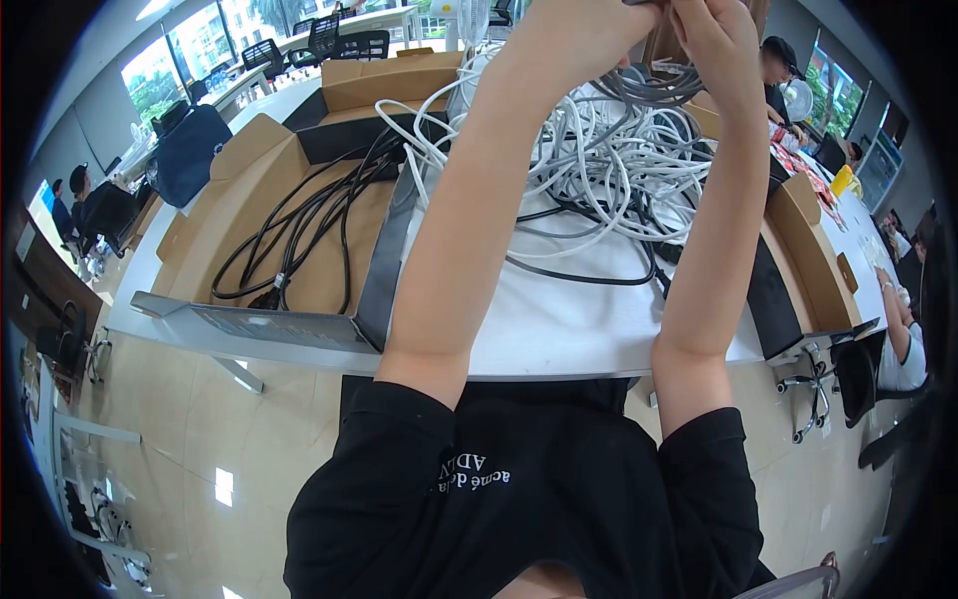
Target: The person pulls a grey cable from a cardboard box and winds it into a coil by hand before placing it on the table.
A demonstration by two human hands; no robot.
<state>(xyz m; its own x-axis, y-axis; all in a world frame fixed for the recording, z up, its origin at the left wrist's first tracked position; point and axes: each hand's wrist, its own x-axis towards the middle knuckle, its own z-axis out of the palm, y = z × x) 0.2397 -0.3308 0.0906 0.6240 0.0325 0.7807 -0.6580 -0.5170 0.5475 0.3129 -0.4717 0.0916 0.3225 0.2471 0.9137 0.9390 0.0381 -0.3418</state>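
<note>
Both of my hands are raised at the top edge of the view, close together above a heap of cables. My left hand (589,35) has its fingers bent round something dark and small, partly cut off by the frame. Beside it, my right hand (715,30) is closed near the same spot, its fingertips partly out of view. A bundle of grey cable (654,88) hangs just below them. Under it lies a tangle of white cables (619,150), with black cables (589,277) at its near side on the white table (559,334).
An open cardboard box (269,324) on the left holds a coiled black cable (289,230). Another open box (813,265) stands at the right. A dark blue bag (190,155) is at the far left. Other people sit or stand farther off on both sides.
</note>
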